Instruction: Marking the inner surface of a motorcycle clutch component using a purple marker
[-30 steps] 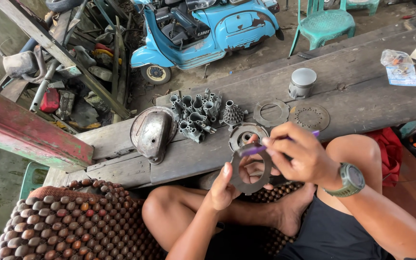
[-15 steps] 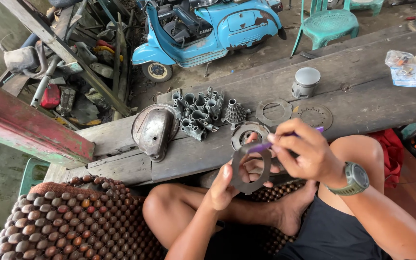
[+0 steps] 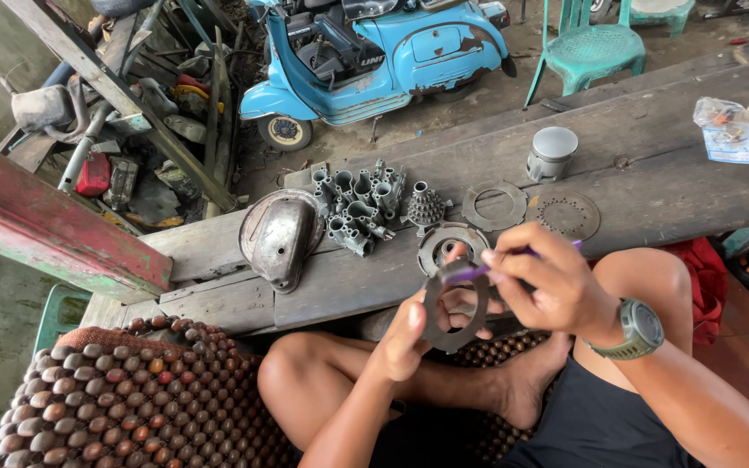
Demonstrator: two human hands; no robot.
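Ring plate (image 3: 454, 303) in left hand (image 3: 409, 334), purple tool (image 3: 478, 270) in right hand (image 3: 548, 282)

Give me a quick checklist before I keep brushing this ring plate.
1. Left hand gripping the ring plate by its rim: ok.
2. Right hand holding the purple brush against the plate: ok.
3. Plate lifted above the wooden bench, not resting on it: ok.
4. Other clutch plates laid apart on the bench: ok.
5. Plate surface clean: cannot tell.
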